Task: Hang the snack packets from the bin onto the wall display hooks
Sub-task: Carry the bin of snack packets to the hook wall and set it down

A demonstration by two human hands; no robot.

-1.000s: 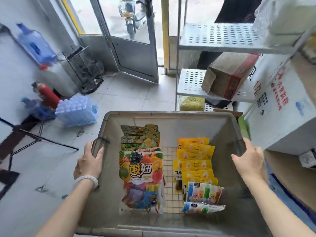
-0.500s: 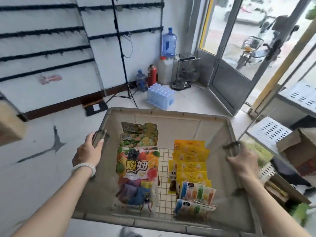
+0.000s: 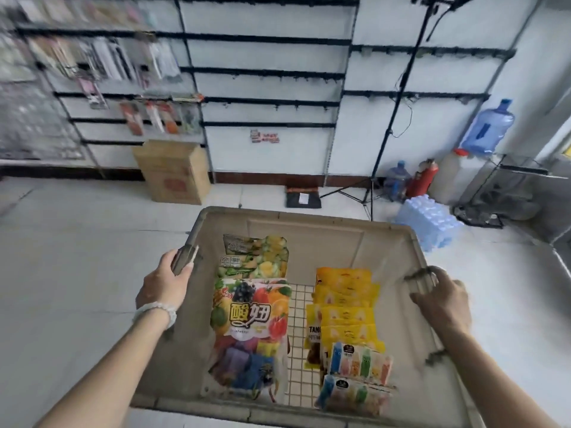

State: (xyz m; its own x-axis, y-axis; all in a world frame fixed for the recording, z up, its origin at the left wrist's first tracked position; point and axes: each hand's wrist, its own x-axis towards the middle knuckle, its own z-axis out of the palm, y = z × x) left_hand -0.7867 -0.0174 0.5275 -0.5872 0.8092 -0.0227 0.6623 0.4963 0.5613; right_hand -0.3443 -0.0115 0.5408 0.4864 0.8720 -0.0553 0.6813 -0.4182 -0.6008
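I carry a beige plastic bin (image 3: 309, 223) in front of me, above the floor. My left hand (image 3: 165, 284) grips its left handle and my right hand (image 3: 440, 299) grips its right handle. Inside lie snack packets: a colourful fruit packet (image 3: 251, 310) and a green-yellow packet (image 3: 256, 253) on the left, several yellow packets (image 3: 344, 299) and pastel packets (image 3: 358, 364) on the right. The wall display (image 3: 268, 75) ahead has black rails with hooks, mostly bare in the middle and right.
Blurred hanging goods (image 3: 92, 63) fill the wall's left part. On the floor stand a cardboard box (image 3: 173, 171), a dark mat (image 3: 302, 196), a tripod (image 3: 392, 118), a pack of water bottles (image 3: 428, 222), a fire extinguisher (image 3: 421, 177) and water jugs (image 3: 488, 128).
The view has swung left from the door and shelves to face the hook wall. The bin came along, and my right hand has closed on its right handle.
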